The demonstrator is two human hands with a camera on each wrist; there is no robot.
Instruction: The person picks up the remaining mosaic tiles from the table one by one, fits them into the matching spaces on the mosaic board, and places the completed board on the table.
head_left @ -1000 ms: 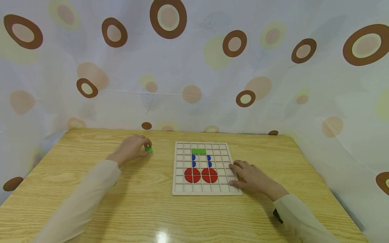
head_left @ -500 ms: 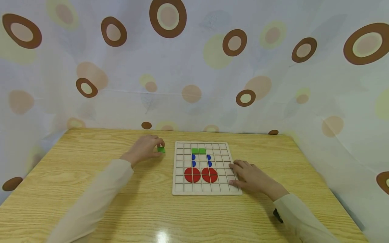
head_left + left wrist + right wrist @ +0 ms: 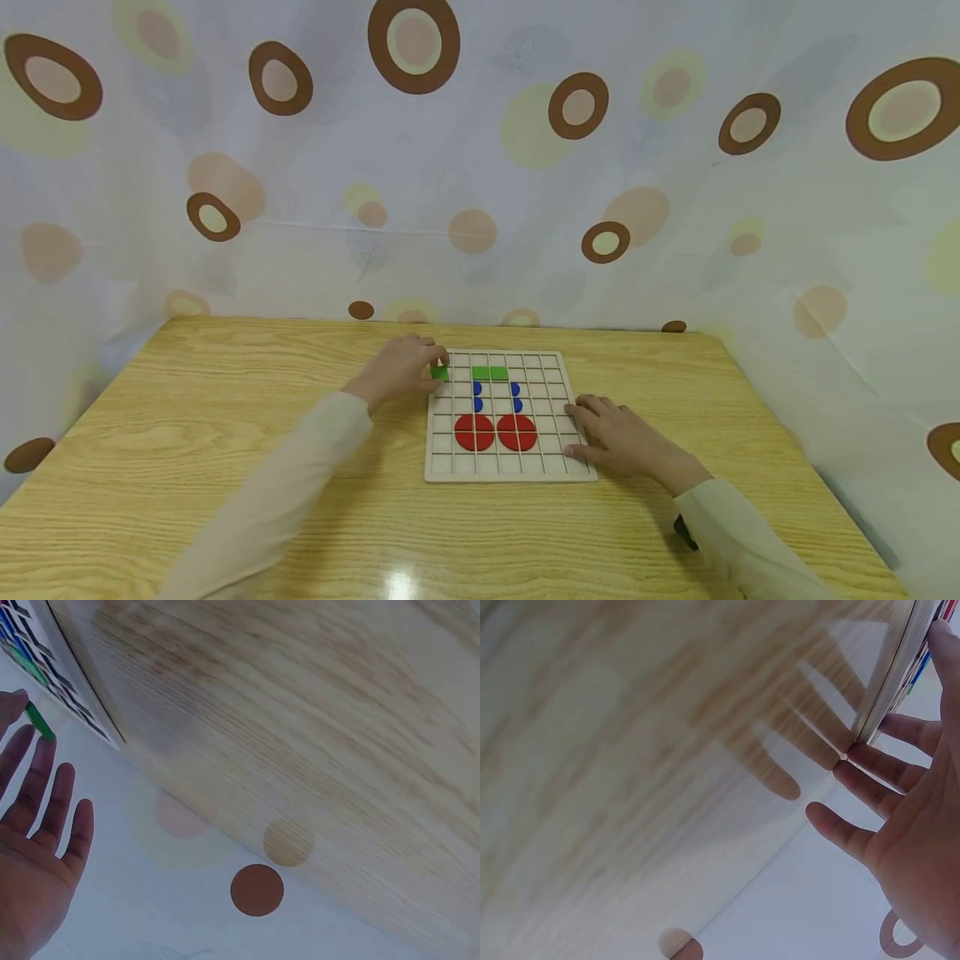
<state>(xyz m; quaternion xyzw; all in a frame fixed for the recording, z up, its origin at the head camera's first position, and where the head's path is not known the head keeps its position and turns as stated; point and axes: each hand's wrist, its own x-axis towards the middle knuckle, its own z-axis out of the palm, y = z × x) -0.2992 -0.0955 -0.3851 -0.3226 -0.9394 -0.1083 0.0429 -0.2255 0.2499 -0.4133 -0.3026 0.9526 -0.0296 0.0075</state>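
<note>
My left hand (image 3: 401, 368) pinches a small green square tile (image 3: 439, 373) between thumb and fingertips, over the upper left corner of a white grid board (image 3: 510, 477). In the left wrist view the green tile (image 3: 39, 721) is seen edge-on between thumb and fingers. My right hand (image 3: 626, 437) rests on the board's right edge, its fingers relaxed; the right wrist view shows fingertips (image 3: 840, 769) at that edge. Set in the board are two green squares (image 3: 491, 373), several blue half-circles (image 3: 478, 405) and two red circles (image 3: 475, 432) made of quarter pieces.
The board lies on a wood-grain table (image 3: 360, 517). Behind and beside the table hangs a white curtain (image 3: 480, 167) with brown ring patterns. A dark object (image 3: 686, 532) shows beneath the right sleeve.
The left hand has carried the green tile rightward across the table to above the board's left side. The right hand and the board have stayed in place.
</note>
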